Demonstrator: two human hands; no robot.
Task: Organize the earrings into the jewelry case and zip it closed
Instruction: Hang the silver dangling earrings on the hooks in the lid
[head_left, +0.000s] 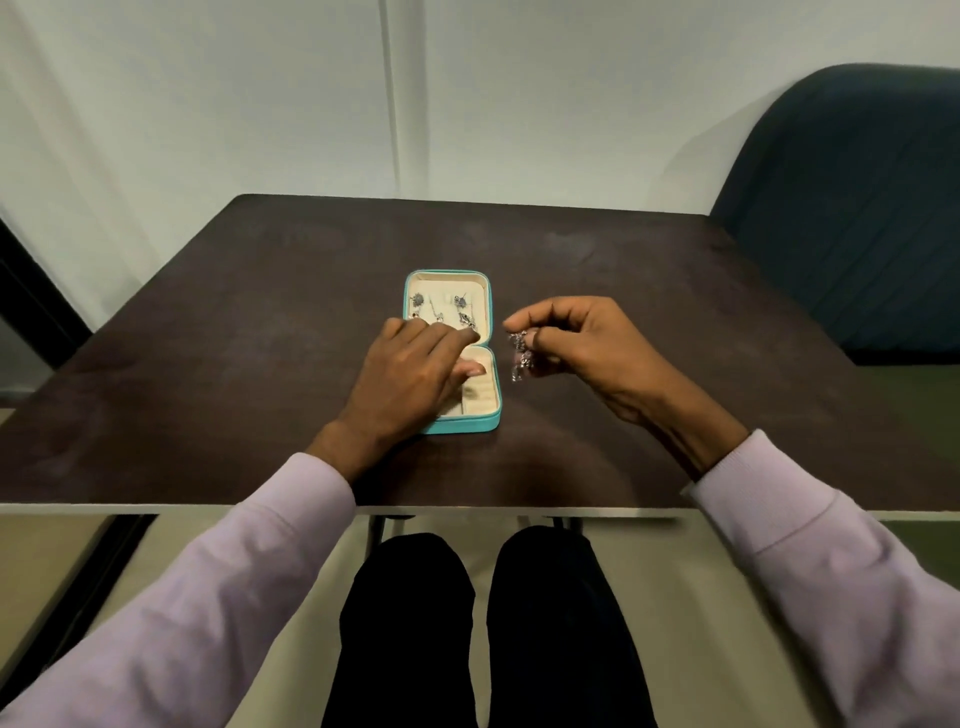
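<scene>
Case (451, 351) lies open flat at mid-table (208, 338), teal shell, cream lining, long axis running away from the person. Far half carries earrings already in place (460, 310) — a small cluster on its left, a longer dangling piece on its right; exact count too small to tell. Near half shows ridged cream padding, partly hidden.

Left hand (410, 376) rests over the case's near-left side, fingers fairly straight and spread, tips reaching toward the hinge line, gripping nothing. It reads as steadying the case.

Right hand (576, 348) hovers just right of the case, above the table, thumb and fingertips pinching a silvery dangling earring (519, 356). The piece hangs free below the pinch, slightly blurred; whether it is one earring or a pair cannot be told.

Step in hand, judged: seating this earring in the case. To do it well —
- keep the pinch high on the piece so the dangling part leads and stays visible;
- carry it in over the right wall, not dragging across the lining;
- aim for a free spot, clear of the long piece on the far half's right, or chains may tangle;
- left hand should press down lightly and draw its fingers off the target spot;
- let everything lie inside the rim, so the zip can run later without snagging.

Zip not yet started; case fully open.
</scene>
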